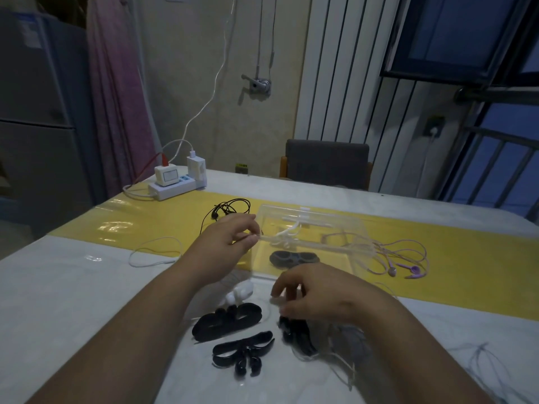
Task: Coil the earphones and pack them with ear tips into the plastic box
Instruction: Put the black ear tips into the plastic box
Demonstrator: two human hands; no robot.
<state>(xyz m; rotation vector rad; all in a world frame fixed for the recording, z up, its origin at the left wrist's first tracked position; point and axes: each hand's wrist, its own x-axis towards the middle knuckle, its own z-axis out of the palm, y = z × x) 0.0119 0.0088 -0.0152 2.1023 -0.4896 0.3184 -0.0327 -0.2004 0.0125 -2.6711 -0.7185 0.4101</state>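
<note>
Right now L hand (230, 239) pinches near-left corner of clear plastic box (329, 225), which sits mid counter (87, 287); black ear tips (291, 258) show thru its wall. R hand (315, 295), fingers curled, seems to pinch thin cord of white earphones (240, 293) just in front of box. Spare ear tip sets (227, 317) lie nearer. Purple earphones (408, 269) R of box, black earphones (230, 208) behind L hand

Power strip (175, 186) far left on table (73, 287); grey chair (326, 161) behind.
</note>
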